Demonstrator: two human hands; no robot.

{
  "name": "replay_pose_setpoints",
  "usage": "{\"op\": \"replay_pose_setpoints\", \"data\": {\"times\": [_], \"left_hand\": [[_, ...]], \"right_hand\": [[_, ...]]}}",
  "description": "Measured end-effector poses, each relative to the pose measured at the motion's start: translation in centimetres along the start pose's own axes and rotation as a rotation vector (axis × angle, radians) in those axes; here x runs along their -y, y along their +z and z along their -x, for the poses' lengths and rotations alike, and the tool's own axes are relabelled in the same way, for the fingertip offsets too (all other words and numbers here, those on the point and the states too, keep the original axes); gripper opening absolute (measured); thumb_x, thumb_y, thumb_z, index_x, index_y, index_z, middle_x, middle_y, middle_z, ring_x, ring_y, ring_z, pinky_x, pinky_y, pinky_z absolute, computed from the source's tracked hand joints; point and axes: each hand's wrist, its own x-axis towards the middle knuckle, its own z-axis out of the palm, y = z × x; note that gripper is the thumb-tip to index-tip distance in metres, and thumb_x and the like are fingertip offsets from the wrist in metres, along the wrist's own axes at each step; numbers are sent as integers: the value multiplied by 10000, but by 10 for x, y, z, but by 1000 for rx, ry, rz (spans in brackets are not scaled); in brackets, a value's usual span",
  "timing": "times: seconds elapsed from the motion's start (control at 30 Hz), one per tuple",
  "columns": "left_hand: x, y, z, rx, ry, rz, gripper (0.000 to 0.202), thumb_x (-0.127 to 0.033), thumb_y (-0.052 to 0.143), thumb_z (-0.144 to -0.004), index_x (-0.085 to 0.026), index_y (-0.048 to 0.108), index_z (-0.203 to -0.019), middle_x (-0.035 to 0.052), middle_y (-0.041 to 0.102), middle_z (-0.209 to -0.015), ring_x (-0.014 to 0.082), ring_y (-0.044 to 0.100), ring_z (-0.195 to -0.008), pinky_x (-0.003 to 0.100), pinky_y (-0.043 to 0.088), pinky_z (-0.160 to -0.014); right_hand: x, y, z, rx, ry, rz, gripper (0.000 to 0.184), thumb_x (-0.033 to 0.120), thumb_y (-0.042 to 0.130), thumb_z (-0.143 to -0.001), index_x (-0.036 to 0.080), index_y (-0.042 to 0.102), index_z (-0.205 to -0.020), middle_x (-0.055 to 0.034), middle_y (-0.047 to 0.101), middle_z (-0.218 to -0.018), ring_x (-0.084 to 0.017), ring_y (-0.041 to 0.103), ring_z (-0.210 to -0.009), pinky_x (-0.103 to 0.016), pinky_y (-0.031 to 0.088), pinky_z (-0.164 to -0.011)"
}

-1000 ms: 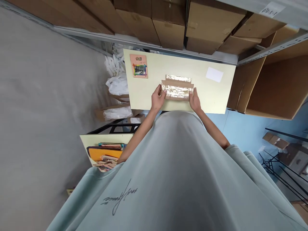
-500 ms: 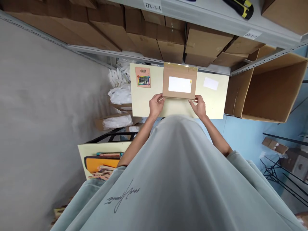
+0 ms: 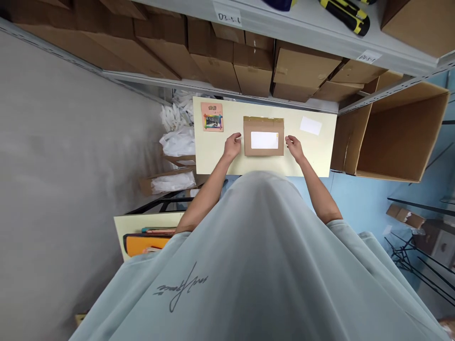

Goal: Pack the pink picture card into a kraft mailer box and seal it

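- Pale yellow table (image 3: pixel 320 156): a flat cardboard box (image 3: pixel 263 125) lies near its middle, white label (image 3: pixel 264 140) facing up.
- Left hand (image 3: pixel 232 146): grip released, fingers just beside the box's left side.
- Right hand (image 3: pixel 295 148): grip released, just beside its right side.
- Also on the table: a pink card (image 3: pixel 212 117) at left, a white slip (image 3: pixel 310 126) at right.
- Beyond: a grey metal shelf (image 3: pixel 302 35), brown cartons (image 3: pixel 252 71) packed under its beam.
- Right: a big open carton (image 3: pixel 401 128) above pale blue floor (image 3: pixel 362 189).
- Left: white bundles (image 3: pixel 177 141).
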Motion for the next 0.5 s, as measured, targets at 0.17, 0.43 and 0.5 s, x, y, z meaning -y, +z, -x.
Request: {"op": "replay_pose_setpoints", "data": {"times": [0.17, 0.43, 0.5], "left_hand": [[-16, 6, 2, 25, 57, 64, 374, -284, 646, -933, -193, 817, -1252, 163, 835, -1393, 303, 784, -1259, 549, 655, -1165], [-24, -9, 38, -19, 114, 121, 370, -416, 604, -1053, -231, 754, -1337, 126, 818, -1438, 248, 805, -1282, 454, 627, -1215], [-24, -8, 43, -13, 117, 134, 354, -381, 588, -1046, -237, 735, -1333, 121, 816, -1444, 243, 799, -1316, 454, 607, -1243]], "right_hand": [[12, 11, 5, 89, -16, -74, 631, 752, 661, -1035, 181, 783, -1273, -184, 814, -1469, -309, 785, -1294, -561, 637, -1202], [19, 10, 47, -32, -135, -72, 1023, 1081, 513, -903, 212, 731, -1398, -183, 787, -1480, -317, 772, -1330, -547, 618, -1229], [20, 12, 52, -41, -144, -84, 1048, 1101, 508, -886, 211, 728, -1393, -182, 793, -1448, -318, 773, -1316, -542, 614, -1233]]}}
